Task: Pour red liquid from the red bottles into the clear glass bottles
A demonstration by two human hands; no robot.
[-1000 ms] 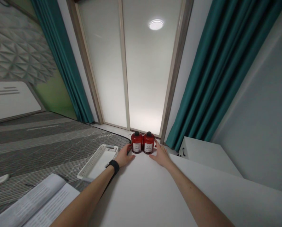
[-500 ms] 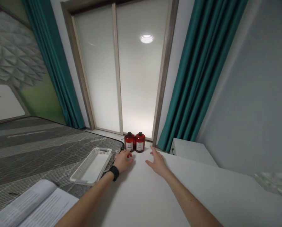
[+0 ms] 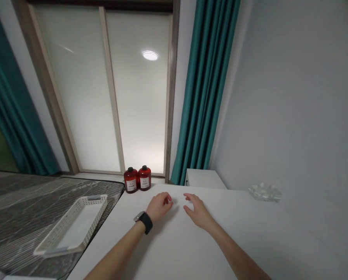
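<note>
Two red bottles with black caps and white labels stand side by side at the far left corner of the white table. The left bottle touches or nearly touches the right bottle. My left hand, wearing a dark watch on its wrist, hovers over the table in front of the bottles. Its fingers are loosely curled with a gap to the thumb, and nothing is in them. My right hand is a little to the right, open, thumb and fingers apart, holding nothing.
A white perforated basket lies on the grey patterned surface left of the table. A clear glass-like object sits at the table's right back. Behind are a white cabinet, a teal curtain and frosted sliding doors.
The view has swung right, so the bottles and basket appear further left and the glass-like object shows fully. Both hands have drawn back from the bottles and moved right relative to them.
</note>
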